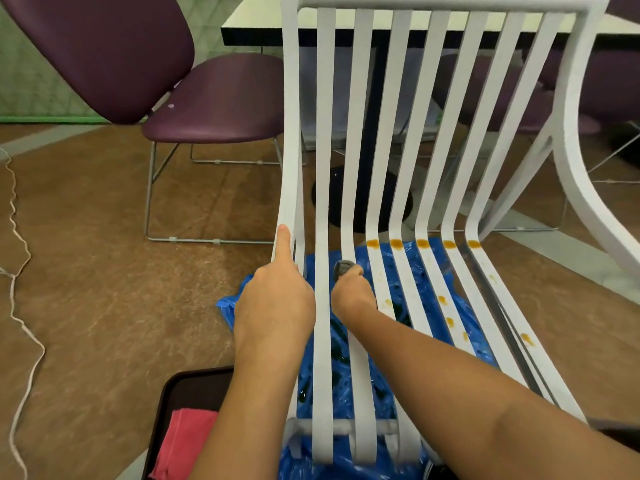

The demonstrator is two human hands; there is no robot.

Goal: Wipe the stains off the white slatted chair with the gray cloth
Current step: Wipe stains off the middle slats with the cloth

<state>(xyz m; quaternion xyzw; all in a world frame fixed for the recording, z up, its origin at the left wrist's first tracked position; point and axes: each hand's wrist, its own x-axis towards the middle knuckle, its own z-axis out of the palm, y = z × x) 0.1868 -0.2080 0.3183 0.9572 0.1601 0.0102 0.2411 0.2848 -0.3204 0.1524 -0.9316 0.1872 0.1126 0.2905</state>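
Observation:
The white slatted chair (360, 140) fills the middle and right of the view. Orange-brown stains (422, 243) sit in a row across the bend of the right-hand slats, with smaller spots (449, 321) lower on the seat. My right hand (351, 292) grips the bunched gray cloth (343, 267) and presses it on the third slat from the left, just below the bend. My left hand (273, 303) holds the chair's left edge slat, thumb stretched up along it and fingers curled behind the slat.
Blue plastic sheeting (349, 386) lies on the brown floor under the chair. A dark tray (180, 389) with a pink cloth (183, 441) sits at the bottom left. A purple chair (214, 98) and a table (263, 29) stand behind. A white cord (17, 271) runs along the left.

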